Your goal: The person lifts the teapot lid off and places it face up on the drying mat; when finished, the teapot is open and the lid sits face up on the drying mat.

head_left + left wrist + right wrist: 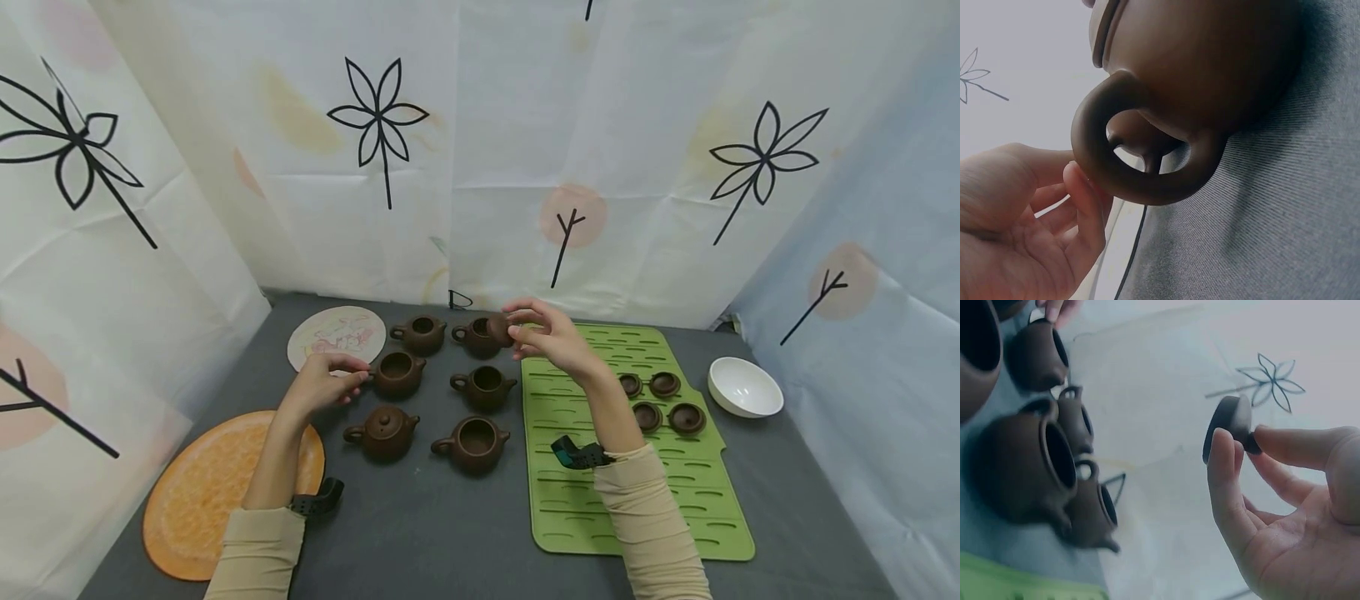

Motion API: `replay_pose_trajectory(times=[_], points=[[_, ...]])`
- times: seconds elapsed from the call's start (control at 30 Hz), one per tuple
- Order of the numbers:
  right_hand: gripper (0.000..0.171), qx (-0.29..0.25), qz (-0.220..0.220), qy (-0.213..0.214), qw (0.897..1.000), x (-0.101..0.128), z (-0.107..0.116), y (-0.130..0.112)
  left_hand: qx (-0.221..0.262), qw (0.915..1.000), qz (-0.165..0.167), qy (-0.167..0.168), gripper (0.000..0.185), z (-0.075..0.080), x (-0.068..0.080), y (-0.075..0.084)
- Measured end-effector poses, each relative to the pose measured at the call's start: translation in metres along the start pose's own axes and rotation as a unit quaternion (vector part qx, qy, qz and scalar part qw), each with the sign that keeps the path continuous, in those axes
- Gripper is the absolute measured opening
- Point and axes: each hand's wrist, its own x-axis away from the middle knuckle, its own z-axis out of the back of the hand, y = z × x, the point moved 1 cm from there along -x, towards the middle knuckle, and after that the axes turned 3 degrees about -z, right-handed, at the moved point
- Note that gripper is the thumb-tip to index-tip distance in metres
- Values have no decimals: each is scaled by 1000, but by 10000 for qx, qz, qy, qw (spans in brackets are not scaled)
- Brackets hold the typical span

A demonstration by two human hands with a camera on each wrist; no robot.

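My left hand (324,387) is at the middle-left lidless brown teapot (397,375), with thumb and fingers pinching its handle. In the left wrist view, a nearer lidded teapot (1210,69) hides those fingertips. My right hand (551,337) holds a small brown lid (1230,425) by its knob, tilted on edge, above and beside the back-right teapot (472,335). The front-left teapot (382,433) wears its lid. Lidless ones are the back-left teapot (420,335), the middle-right teapot (483,390) and the front-right teapot (474,446).
A green mat (577,508) on the right bears several brown lids (686,419). Beyond it stands a white bowl (745,387). On the left lie an orange round mat (195,492) and a pale round mat (333,329). Patterned curtains (495,150) enclose the grey table (420,533).
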Motion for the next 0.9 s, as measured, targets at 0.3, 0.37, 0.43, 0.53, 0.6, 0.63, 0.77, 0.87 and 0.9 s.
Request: replay_pose_trajectory(times=[0.3,0.37,0.43,0.53,0.6,0.63,0.77,0.87,0.9], points=[[53,-215,-154,108,9996,40,40,11,50,10000,-7,8,24,-1,0,0],[53,-263,-215,142,9993,50,49,16,33,10000,-34,2,24,-1,0,1],[52,-382,-223,171,9989,58,57,21,24,10000,-40,9,24,0,0,1],[51,-616,-178,220,9977,69,66,30,10,10000,-44,8,24,0,0,2],[52,-732,-200,293,9967,75,72,35,0,10000,-32,11,24,0,1,2],[53,-721,-227,337,9966,78,74,38,-1,10000,-33,10,24,0,1,2],[58,-421,-436,481,9970,89,81,49,-1,10000,-22,11,23,0,1,1],[63,-71,-544,489,9973,97,85,56,25,10000,-1,10,24,0,0,1],[64,46,-589,495,9970,100,87,58,36,10000,3,6,24,0,0,1]])
